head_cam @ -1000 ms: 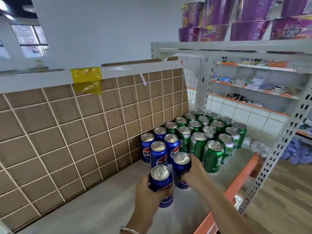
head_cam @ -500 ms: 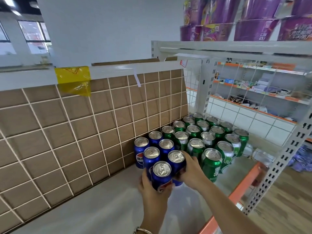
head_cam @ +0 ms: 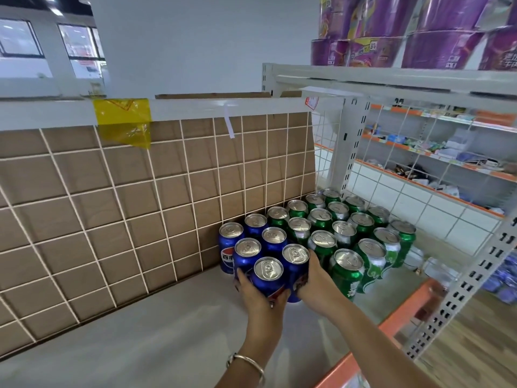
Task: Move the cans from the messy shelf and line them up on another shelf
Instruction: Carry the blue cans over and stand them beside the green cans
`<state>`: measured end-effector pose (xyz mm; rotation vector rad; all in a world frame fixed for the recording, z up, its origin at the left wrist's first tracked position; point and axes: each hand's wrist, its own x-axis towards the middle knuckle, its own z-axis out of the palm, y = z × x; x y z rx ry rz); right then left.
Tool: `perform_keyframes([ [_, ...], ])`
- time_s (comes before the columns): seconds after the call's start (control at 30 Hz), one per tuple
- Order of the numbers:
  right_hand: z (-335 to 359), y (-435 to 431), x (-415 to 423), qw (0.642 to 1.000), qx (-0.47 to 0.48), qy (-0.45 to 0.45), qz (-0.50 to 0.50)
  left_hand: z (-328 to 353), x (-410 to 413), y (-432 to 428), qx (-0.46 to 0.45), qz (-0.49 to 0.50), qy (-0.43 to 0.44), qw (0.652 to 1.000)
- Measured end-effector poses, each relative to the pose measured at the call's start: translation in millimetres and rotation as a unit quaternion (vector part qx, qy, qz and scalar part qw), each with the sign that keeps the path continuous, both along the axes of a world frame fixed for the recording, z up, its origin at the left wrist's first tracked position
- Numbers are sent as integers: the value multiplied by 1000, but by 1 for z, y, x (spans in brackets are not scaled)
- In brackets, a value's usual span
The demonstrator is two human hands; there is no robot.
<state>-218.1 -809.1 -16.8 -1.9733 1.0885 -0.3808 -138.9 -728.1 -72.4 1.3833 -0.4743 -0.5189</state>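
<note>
Several blue cola cans [head_cam: 248, 249] and green cans [head_cam: 348, 264] stand upright in rows at the back right of a grey shelf [head_cam: 156, 337]. My left hand [head_cam: 258, 298] grips the nearest blue can [head_cam: 268, 273] from below and the front. My right hand [head_cam: 317, 280] holds a second blue can [head_cam: 295, 257] just right of it, fingers wrapped on its side. Both cans sit tight against the blue group.
A wire grid backed with brown board [head_cam: 140, 208] closes the shelf's rear. An orange edge strip [head_cam: 391, 323] and a perforated white upright [head_cam: 470, 281] bound the right. Purple packs [head_cam: 419, 32] sit on the shelf above. Bare shelf surface lies to the left.
Both hands moved the two blue cans forward and down onto the shelf, up against the other blue cans. The camera came closer.
</note>
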Motion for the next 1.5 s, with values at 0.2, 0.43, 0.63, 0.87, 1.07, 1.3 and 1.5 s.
perform_keyframes([
  [0.2, -1, 16, -2, 993, 12, -93, -72, -1, -8, -6, 62, 23, -57, 996],
  [0.43, -12, 41, -17, 983, -44, -162, -79, -2, -13, 10, 58, -24, -12, 998],
  [0.63, -37, 50, -16, 995, -12, -71, 76, 3, -1, 47, 268, -62, -12, 961],
  [0.87, -46, 95, 18, 967, 42, 56, 245, 15, 18, 161, 360, -58, -80, 928],
  [1.07, -44, 183, 61, 907, -58, 84, 408, 32, 18, 280, 434, -40, -114, 893],
  [1.3, -33, 294, 92, 817, -108, 137, 549, 52, 2, 441, 483, 47, -83, 870],
  [1.5, -27, 369, 83, 756, -229, 172, 589, 54, -10, 573, 453, 264, 2, 851],
])
